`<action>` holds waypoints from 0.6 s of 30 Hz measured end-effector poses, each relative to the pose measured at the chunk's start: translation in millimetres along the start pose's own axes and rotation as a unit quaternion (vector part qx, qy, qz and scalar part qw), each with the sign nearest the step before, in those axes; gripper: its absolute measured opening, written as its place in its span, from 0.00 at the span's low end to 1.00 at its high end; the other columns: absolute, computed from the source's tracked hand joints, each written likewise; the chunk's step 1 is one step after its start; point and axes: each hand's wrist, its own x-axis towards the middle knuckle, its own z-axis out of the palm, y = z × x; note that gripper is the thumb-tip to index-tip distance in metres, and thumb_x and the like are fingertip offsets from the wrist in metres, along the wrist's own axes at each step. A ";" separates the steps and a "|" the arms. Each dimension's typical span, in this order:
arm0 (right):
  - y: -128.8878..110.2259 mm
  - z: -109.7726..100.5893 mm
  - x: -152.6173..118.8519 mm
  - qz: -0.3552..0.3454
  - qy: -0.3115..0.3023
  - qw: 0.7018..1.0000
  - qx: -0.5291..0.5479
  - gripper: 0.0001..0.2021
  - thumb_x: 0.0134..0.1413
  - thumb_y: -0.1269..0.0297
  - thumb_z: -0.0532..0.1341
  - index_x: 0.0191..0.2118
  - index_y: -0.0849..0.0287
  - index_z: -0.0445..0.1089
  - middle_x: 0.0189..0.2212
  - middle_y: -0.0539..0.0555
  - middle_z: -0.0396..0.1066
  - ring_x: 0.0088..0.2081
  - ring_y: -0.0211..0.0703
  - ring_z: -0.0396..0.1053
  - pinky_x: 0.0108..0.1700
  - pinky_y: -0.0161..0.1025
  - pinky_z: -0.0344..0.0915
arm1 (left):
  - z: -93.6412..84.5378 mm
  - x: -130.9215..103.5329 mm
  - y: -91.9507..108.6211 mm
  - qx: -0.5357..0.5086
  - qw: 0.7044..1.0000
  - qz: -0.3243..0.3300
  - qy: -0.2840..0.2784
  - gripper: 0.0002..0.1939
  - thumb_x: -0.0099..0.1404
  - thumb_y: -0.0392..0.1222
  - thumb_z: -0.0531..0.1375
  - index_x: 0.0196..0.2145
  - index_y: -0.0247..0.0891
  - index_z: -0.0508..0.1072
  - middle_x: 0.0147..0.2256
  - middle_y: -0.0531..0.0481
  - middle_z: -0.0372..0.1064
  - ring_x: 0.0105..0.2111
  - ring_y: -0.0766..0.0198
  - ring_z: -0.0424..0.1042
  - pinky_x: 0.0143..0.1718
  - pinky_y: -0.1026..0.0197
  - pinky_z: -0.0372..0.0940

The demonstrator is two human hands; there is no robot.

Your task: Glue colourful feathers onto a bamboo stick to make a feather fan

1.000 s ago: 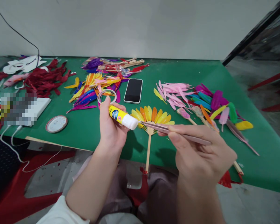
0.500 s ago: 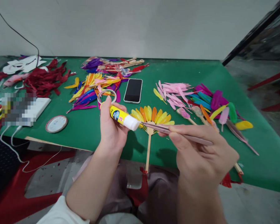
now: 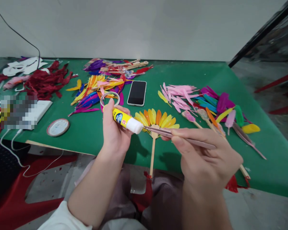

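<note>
My left hand (image 3: 117, 131) is closed around a yellow glue stick (image 3: 121, 118), its white end tilted down to the right. A pair of pinkish tweezers (image 3: 172, 134) is pinched in my right hand (image 3: 206, 156). The tweezer tips meet the white end of the glue stick; whether they grip anything there is too small to tell. Behind and below them lies a feather fan (image 3: 158, 117) of yellow and orange feathers on a wooden handle (image 3: 153, 156). The handle reaches past the table's front edge, with red cord at its end. The tweezers partly cover the fan's middle.
The green table (image 3: 172, 72) holds a phone (image 3: 137, 93), a roll of tape (image 3: 109, 99) and a round lid (image 3: 58, 127). Pink feathers (image 3: 180, 92) and mixed coloured feathers lie right, more feathers (image 3: 93, 91) left. Dark red strips (image 3: 48, 80) and a white box (image 3: 42, 110) with cables are further left.
My right hand and the tweezers have shifted very slightly left, toward the glue stick's white end. My left hand and everything on the table look the same.
</note>
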 end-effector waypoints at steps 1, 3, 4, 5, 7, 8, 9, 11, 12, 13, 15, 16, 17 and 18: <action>-1.3 0.5 -0.9 0.007 -0.001 1.000 0.002 0.14 0.41 0.77 0.64 0.33 0.49 0.73 0.26 0.44 0.74 0.27 0.38 0.72 0.28 0.34 0.70 | 0.5 -0.1 -0.1 -0.004 1.000 0.000 0.002 0.15 0.51 0.48 0.60 0.19 0.37 0.58 0.16 0.59 0.56 0.17 0.75 0.59 0.18 0.70 0.54; -4.2 1.1 -2.6 0.023 -0.006 1.000 0.002 0.13 0.41 0.76 0.64 0.33 0.49 0.73 0.27 0.44 0.75 0.28 0.38 0.72 0.29 0.34 0.71 | 1.5 -0.3 -0.1 -0.013 1.000 -0.005 0.004 0.16 0.51 0.48 0.59 0.18 0.37 0.58 0.16 0.58 0.56 0.16 0.75 0.59 0.18 0.70 0.54; -5.4 1.2 -3.1 0.029 -0.010 1.000 0.000 0.13 0.41 0.76 0.64 0.33 0.49 0.73 0.27 0.45 0.75 0.28 0.38 0.73 0.29 0.35 0.71 | 1.9 -0.4 -0.1 -0.017 1.000 -0.009 0.006 0.16 0.52 0.48 0.59 0.18 0.37 0.58 0.16 0.58 0.56 0.16 0.75 0.59 0.18 0.69 0.53; -5.9 1.1 -3.3 0.031 -0.012 0.999 -0.003 0.13 0.41 0.75 0.65 0.33 0.49 0.73 0.27 0.45 0.75 0.28 0.38 0.73 0.29 0.35 0.71 | 2.2 -0.4 0.1 -0.020 1.000 -0.013 0.006 0.16 0.52 0.48 0.58 0.18 0.37 0.58 0.16 0.58 0.56 0.16 0.75 0.59 0.18 0.69 0.53; -4.9 0.6 -2.6 0.029 -0.012 0.999 -0.011 0.13 0.41 0.75 0.65 0.33 0.49 0.73 0.27 0.45 0.75 0.28 0.39 0.73 0.28 0.36 0.71 | 2.0 -0.4 0.4 -0.022 1.000 -0.017 0.007 0.16 0.52 0.48 0.58 0.18 0.37 0.58 0.15 0.58 0.56 0.16 0.75 0.58 0.17 0.69 0.52; -3.5 0.4 -1.8 0.024 -0.010 1.000 -0.015 0.13 0.41 0.75 0.64 0.33 0.49 0.73 0.27 0.45 0.75 0.27 0.39 0.72 0.28 0.36 0.71 | 1.7 -0.3 0.5 -0.022 1.000 -0.016 0.008 0.16 0.52 0.49 0.58 0.18 0.37 0.58 0.15 0.58 0.56 0.16 0.75 0.58 0.17 0.69 0.52; -1.7 0.2 -1.0 0.017 -0.007 1.000 -0.017 0.13 0.42 0.75 0.64 0.32 0.49 0.73 0.26 0.45 0.75 0.27 0.39 0.72 0.27 0.36 0.70 | 1.3 -0.2 0.5 -0.022 1.000 -0.015 0.008 0.17 0.52 0.49 0.59 0.18 0.37 0.58 0.15 0.58 0.56 0.16 0.75 0.58 0.17 0.69 0.52; 1.6 0.1 0.2 0.004 -0.002 1.000 -0.016 0.13 0.42 0.76 0.64 0.33 0.48 0.73 0.25 0.45 0.74 0.26 0.39 0.72 0.26 0.35 0.69 | 0.7 -0.1 0.3 -0.019 1.000 -0.013 0.006 0.17 0.51 0.49 0.59 0.18 0.37 0.58 0.16 0.58 0.56 0.16 0.75 0.58 0.17 0.70 0.51; 2.5 0.3 0.5 0.001 -0.002 1.000 -0.013 0.13 0.42 0.76 0.64 0.33 0.48 0.73 0.25 0.44 0.74 0.26 0.38 0.72 0.25 0.35 0.69 | 0.5 -0.1 0.2 -0.017 1.000 -0.012 0.005 0.16 0.51 0.49 0.60 0.18 0.37 0.58 0.16 0.58 0.56 0.16 0.75 0.58 0.17 0.70 0.51; 2.8 0.5 0.4 -0.001 -0.002 1.000 -0.010 0.14 0.42 0.76 0.64 0.33 0.48 0.73 0.25 0.44 0.74 0.26 0.38 0.72 0.25 0.35 0.69 | 0.4 -0.1 0.0 -0.015 1.000 -0.010 0.003 0.16 0.51 0.49 0.60 0.18 0.37 0.58 0.16 0.58 0.56 0.16 0.76 0.58 0.17 0.70 0.51; 1.3 0.9 -0.5 0.006 -0.002 1.000 -0.006 0.14 0.42 0.76 0.64 0.33 0.48 0.73 0.26 0.44 0.74 0.26 0.38 0.72 0.26 0.35 0.70 | 0.4 0.0 -0.2 -0.012 1.000 -0.005 -0.002 0.16 0.51 0.49 0.60 0.19 0.37 0.59 0.16 0.58 0.56 0.17 0.76 0.58 0.17 0.70 0.52; 0.0 1.1 -1.0 0.011 -0.005 1.000 -0.004 0.14 0.41 0.76 0.64 0.33 0.48 0.73 0.26 0.44 0.74 0.27 0.38 0.72 0.27 0.35 0.71 | 0.5 0.0 -0.3 -0.010 1.000 -0.004 -0.005 0.16 0.51 0.49 0.60 0.18 0.37 0.59 0.16 0.58 0.56 0.17 0.76 0.59 0.17 0.70 0.53; -1.3 1.1 -1.4 0.017 -0.008 1.000 -0.001 0.14 0.41 0.76 0.64 0.33 0.48 0.73 0.27 0.44 0.75 0.27 0.38 0.72 0.28 0.35 0.71 | 0.5 0.0 -0.4 -0.009 1.000 -0.004 -0.009 0.16 0.51 0.48 0.59 0.18 0.37 0.59 0.16 0.58 0.56 0.17 0.76 0.59 0.17 0.70 0.53; -2.3 1.1 -1.6 0.020 -0.010 1.000 0.003 0.15 0.41 0.77 0.64 0.34 0.48 0.73 0.27 0.44 0.75 0.28 0.39 0.72 0.29 0.35 0.71 | 0.5 0.1 -0.3 -0.008 1.000 -0.004 -0.011 0.16 0.52 0.48 0.59 0.18 0.37 0.59 0.16 0.58 0.56 0.17 0.75 0.59 0.17 0.70 0.53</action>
